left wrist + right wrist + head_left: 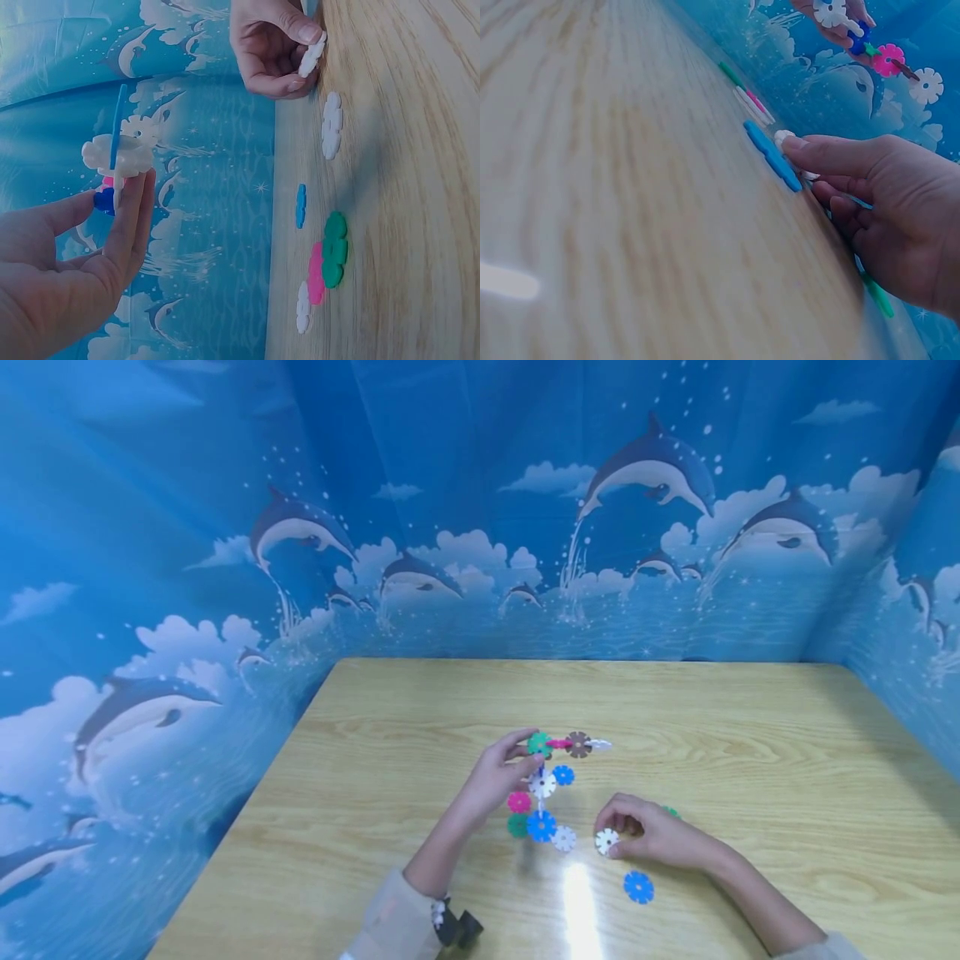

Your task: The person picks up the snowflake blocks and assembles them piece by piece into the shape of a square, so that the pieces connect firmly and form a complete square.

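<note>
My left hand [491, 783] holds a joined chain of notched plastic snowflake discs raised off the table. It includes a green disc [540, 743], a brown disc [578, 744], white pieces and a blue disc [542, 826] at its near end. In the left wrist view, fingers and thumb pinch the chain by a dark blue disc [104, 201]. Lower and to the right, my right hand [660, 837] pinches a single white disc [607, 842] between thumb and fingers, close to the tabletop. The right wrist view shows that disc only partly, behind the thumb.
Loose discs lie on the wooden table [420, 718]: a blue one [639, 887] nearest me, a pink one [519, 802], a green one [517, 825], a white one [564, 838] and a smaller-looking blue one [564, 775]. Another green disc [671, 812] shows partly behind my right hand. A dolphin-print curtain [465, 510] stands behind.
</note>
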`<state>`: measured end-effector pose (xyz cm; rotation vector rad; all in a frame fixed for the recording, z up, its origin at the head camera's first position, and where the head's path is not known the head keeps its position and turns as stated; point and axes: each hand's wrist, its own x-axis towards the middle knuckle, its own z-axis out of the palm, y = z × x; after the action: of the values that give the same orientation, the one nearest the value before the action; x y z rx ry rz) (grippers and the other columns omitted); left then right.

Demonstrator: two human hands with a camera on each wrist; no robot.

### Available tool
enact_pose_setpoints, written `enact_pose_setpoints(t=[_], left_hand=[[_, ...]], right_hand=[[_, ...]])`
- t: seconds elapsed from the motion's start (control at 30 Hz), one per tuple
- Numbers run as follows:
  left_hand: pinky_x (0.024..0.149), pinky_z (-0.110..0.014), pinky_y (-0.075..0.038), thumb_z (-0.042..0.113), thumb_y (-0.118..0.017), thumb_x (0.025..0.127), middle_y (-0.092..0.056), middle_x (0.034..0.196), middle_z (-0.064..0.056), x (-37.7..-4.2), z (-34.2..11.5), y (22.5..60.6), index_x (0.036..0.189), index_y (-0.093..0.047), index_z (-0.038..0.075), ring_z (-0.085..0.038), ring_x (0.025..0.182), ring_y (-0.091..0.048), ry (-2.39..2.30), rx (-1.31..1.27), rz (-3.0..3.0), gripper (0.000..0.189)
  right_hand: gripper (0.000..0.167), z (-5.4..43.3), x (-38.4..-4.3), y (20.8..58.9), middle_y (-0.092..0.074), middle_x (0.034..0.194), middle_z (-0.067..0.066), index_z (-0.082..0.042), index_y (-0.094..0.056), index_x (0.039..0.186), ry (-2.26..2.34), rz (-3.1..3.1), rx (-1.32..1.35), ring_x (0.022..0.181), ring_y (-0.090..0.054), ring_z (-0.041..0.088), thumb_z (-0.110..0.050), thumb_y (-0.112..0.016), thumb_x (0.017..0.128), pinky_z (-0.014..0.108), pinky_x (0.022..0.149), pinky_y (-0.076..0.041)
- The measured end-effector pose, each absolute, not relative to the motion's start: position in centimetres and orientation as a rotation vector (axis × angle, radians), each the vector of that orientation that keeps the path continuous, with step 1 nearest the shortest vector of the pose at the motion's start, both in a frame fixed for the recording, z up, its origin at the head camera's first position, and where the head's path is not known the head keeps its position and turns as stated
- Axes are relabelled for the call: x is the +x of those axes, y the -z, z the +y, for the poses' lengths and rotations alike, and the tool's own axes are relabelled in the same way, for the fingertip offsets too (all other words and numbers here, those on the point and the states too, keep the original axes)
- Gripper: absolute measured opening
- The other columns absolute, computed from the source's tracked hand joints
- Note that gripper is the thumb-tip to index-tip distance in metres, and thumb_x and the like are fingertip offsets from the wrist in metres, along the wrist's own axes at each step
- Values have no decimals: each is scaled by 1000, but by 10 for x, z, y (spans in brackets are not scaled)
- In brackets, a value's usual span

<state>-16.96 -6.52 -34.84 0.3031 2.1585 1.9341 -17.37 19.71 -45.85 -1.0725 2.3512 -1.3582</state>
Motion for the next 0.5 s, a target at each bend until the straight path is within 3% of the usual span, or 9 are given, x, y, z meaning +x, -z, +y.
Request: enact_pose_setpoints(t=[0.23,0.5], left_hand=[[76,-31,-55,8,-55,92,-57,113,-20,-168,-65,347,133,-42,-2,-26,92,-60,-1938,299,2154,45],[75,-31,-55,7,-55,92,-57,113,-20,-169,-65,348,133,-42,-3,-26,92,-60,-1930,302,2159,45]], right_hand=[[20,198,-176,461,-58,82,-1,-16,-63,99,1421,2329,-970,70,-52,13,-19,-70,81,24,58,-47],[19,198,-177,464,-60,82,0,-16,-66,101,1451,2333,-995,71,-53,14,-15,-68,82,25,60,-47]])
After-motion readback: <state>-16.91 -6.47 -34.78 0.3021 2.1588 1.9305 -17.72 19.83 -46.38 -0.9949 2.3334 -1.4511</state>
